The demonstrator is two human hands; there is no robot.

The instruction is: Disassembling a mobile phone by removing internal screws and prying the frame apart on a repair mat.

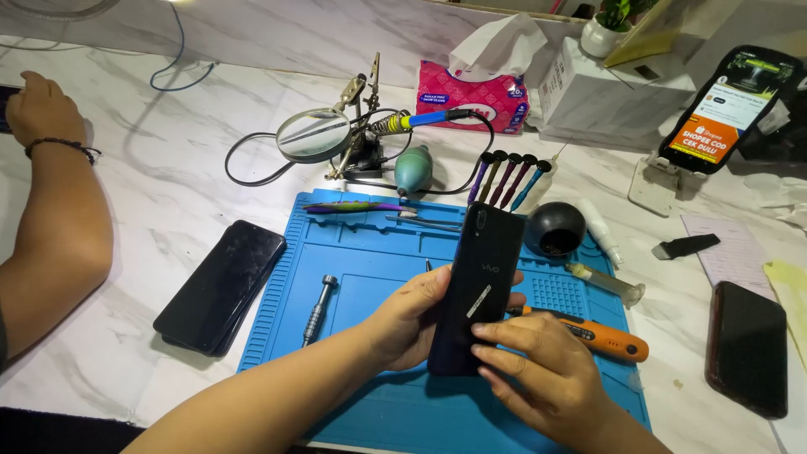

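Both hands meet at lower centre of the frame: the left hand (412,315) is wrapped around the left edge of a dark smartphone (476,286), fingers clamped on it, while the right hand (538,374) pinches the phone's lower right edge, thumb on its back. The phone is held back side up (camera strip toward the top), tilted slightly, above the blue work mat (378,252). On the mat lie a metal screwdriver (319,308) to the left and an orange electric screwdriver (601,335) just right of the phone. Another dark phone (220,286) rests on the marble table (168,185) left of the mat, and a third (746,347) at the right edge. Behind the mat stand a magnifier stand (315,134) and a soldering iron (420,121). Another person's hand (38,105) rests at upper left.
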